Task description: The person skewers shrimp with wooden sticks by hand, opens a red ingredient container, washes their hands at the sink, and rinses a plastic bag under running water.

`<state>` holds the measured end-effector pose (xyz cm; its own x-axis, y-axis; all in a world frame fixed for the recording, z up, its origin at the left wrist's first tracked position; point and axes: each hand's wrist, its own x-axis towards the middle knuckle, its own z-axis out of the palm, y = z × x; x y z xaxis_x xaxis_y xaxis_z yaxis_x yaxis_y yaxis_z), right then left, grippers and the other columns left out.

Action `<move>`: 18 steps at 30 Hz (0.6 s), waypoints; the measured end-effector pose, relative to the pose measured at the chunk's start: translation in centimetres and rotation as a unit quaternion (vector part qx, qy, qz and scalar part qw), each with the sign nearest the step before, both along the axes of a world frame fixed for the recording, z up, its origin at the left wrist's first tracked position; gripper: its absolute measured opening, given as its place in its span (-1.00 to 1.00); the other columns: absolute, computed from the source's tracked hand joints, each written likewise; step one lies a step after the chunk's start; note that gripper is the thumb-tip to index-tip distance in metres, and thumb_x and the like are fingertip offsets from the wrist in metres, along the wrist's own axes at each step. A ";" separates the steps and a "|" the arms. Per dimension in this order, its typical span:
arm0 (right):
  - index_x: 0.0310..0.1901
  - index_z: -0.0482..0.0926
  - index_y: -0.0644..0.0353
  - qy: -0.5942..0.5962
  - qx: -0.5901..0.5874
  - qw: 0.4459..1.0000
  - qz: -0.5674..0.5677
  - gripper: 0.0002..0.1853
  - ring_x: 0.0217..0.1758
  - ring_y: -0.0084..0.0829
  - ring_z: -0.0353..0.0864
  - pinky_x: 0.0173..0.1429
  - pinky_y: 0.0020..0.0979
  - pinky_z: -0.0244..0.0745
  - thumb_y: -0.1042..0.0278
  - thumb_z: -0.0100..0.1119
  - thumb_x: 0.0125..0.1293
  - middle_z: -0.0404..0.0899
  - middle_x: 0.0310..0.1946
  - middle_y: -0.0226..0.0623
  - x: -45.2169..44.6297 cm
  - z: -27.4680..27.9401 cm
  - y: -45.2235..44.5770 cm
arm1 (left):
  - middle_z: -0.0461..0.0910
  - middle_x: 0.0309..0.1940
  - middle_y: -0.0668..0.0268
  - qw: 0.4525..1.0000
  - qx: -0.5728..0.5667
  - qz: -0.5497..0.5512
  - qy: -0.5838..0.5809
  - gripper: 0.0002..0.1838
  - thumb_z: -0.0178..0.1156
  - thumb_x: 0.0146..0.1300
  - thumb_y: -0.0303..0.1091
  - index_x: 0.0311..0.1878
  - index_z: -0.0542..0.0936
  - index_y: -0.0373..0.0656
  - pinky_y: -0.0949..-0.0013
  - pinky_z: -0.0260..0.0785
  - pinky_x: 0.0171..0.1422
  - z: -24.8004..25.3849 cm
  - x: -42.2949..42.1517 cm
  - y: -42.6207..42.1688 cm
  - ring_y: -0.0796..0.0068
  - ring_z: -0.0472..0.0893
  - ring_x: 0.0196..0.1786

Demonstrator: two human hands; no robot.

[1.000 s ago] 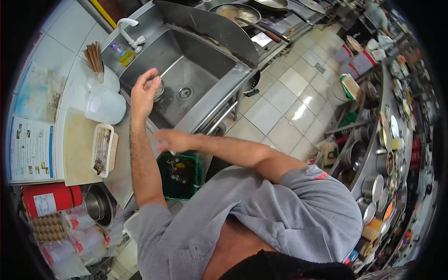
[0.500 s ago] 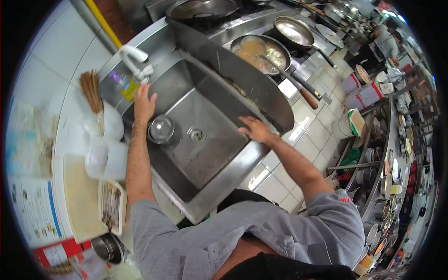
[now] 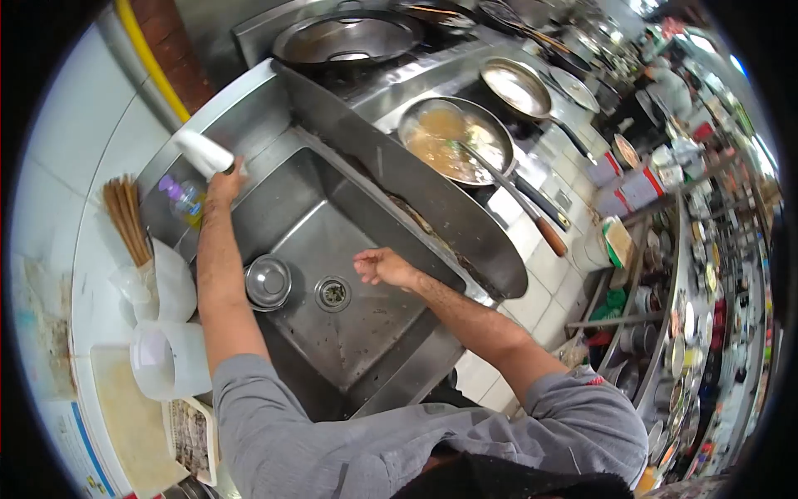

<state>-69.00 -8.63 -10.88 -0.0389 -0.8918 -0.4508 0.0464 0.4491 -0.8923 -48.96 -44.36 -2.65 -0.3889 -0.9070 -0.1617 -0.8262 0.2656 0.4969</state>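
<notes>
My left hand (image 3: pixel 226 183) is at the white faucet (image 3: pixel 204 153) on the sink's back left corner, its fingers mostly hidden behind the faucet. Over the basin of the steel sink (image 3: pixel 320 241) hangs my right hand (image 3: pixel 384 268), fingers loosely curled and apart, holding nothing. A small round metal bowl (image 3: pixel 268 283) rests in the basin beside the drain (image 3: pixel 333 294). Left of my left hand stands a soap bottle (image 3: pixel 184 200) with a purple pump and yellow liquid.
White plastic containers (image 3: pixel 170 359) and a bundle of brown sticks (image 3: pixel 126 220) stand left of the sink. Beyond the metal splash guard (image 3: pixel 399 175), a pan of food (image 3: pixel 445 154) has a ladle in it. Another person (image 3: pixel 669 90) is far off at upper right.
My left hand has moved up to the faucet. My right hand has left the sink's right edge and moved inward over the basin. The view has shifted toward the stove.
</notes>
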 end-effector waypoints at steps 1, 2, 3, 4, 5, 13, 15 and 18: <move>0.12 0.48 0.29 -0.054 0.007 0.998 -0.029 -0.54 -0.24 -0.53 0.59 -0.18 -0.48 0.51 0.12 0.20 0.35 0.60 -0.19 -0.31 0.4 -0.2 -1.3 | 0.40 0.24 0.02 0.999 -0.026 -0.017 -0.020 -0.39 0.27 0.20 -0.15 0.32 0.33 0.11 0.14 0.20 0.36 -0.9 0.5 -1.3 0.04 0.39 0.30; 0.12 0.48 0.29 -0.054 0.006 0.998 -0.009 -0.54 -0.24 -0.53 0.59 -0.18 -0.48 0.51 0.12 0.20 0.35 0.60 -0.19 -0.31 0.8 -0.3 -2.7 | 0.44 0.21 0.03 0.997 -0.053 -0.034 -0.040 -0.40 0.28 0.19 -0.11 0.30 0.35 0.18 0.13 0.24 0.33 -1.6 0.9 -2.5 0.04 0.41 0.28; 0.08 0.49 0.28 -0.089 0.006 0.996 -0.027 -0.57 -0.26 -0.53 0.59 -0.18 -0.47 0.53 0.13 0.21 0.34 0.59 -0.20 -0.31 1.2 -0.3 -3.9 | 0.46 0.18 0.03 0.995 -0.085 -0.031 -0.047 -0.40 0.29 0.18 -0.11 0.28 0.35 0.10 0.13 0.28 0.29 -1.2 0.8 -1.0 0.05 0.44 0.24; 0.03 0.51 0.27 -0.122 0.005 0.991 -0.054 -0.60 -0.27 -0.52 0.59 -0.18 -0.46 0.54 0.14 0.22 0.33 0.59 -0.22 -0.31 1.3 0.0 -4.9 | 0.48 0.14 0.04 0.991 -0.119 -0.036 -0.053 -0.40 0.29 0.18 -0.11 0.27 0.36 0.02 0.13 0.31 0.25 -1.0 0.3 -0.6 0.05 0.47 0.20; 0.01 0.50 0.25 -0.140 0.010 0.987 -0.074 -0.65 -0.27 -0.47 0.59 -0.18 -0.44 0.56 0.19 0.22 0.33 0.58 -0.24 -0.29 1.8 0.3 -6.0 | 0.48 0.09 0.06 0.981 -0.182 -0.057 -0.034 -0.40 0.33 0.10 -0.21 0.22 0.37 -0.05 0.11 0.34 0.21 -2.1 0.2 -0.8 0.04 0.48 0.15; -0.15 0.49 0.25 -0.358 -0.055 0.914 -0.184 -0.86 -0.33 -0.37 0.58 -0.23 -0.26 0.60 0.40 0.10 0.33 0.53 -0.37 -0.29 8.4 1.4 -16.8 | 0.53 -0.09 0.03 0.892 -0.442 -0.012 0.089 -0.54 0.31 0.03 -0.43 0.04 0.48 -0.26 0.08 0.37 0.13 -6.1 -1.1 2.1 -0.04 0.50 0.05; -0.18 0.49 0.26 -0.430 -0.082 0.875 -0.208 -0.89 -0.31 -0.35 0.58 -0.25 -0.20 0.60 0.44 0.01 0.35 0.52 -0.40 -0.25 9.8 0.9 -19.5 | 0.59 -0.15 0.02 0.888 -0.371 0.094 0.255 -0.67 0.25 0.13 -0.41 -0.03 0.54 -0.30 0.14 0.40 0.09 -6.4 -1.7 4.7 0.05 0.57 -0.05; -0.52 0.49 0.13 -0.448 -0.082 0.858 -0.238 -0.77 -0.58 -0.36 0.50 -0.51 -0.23 0.47 0.42 -0.12 0.25 0.44 -0.61 -0.33 10.6 -2.3 -25.2 | 0.61 -0.21 0.25 0.624 0.245 0.217 0.710 -0.70 0.18 0.29 -0.17 -0.10 0.58 -0.23 0.27 0.49 -0.11 -13.3 -2.3 8.2 0.37 0.61 -0.20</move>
<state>-58.39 -33.82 -13.14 -0.1192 -0.9255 -0.3594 0.8899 0.0609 -0.4521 -51.28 -36.20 -15.92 -0.1896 -0.9539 -0.2328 0.5980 -0.3002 0.7432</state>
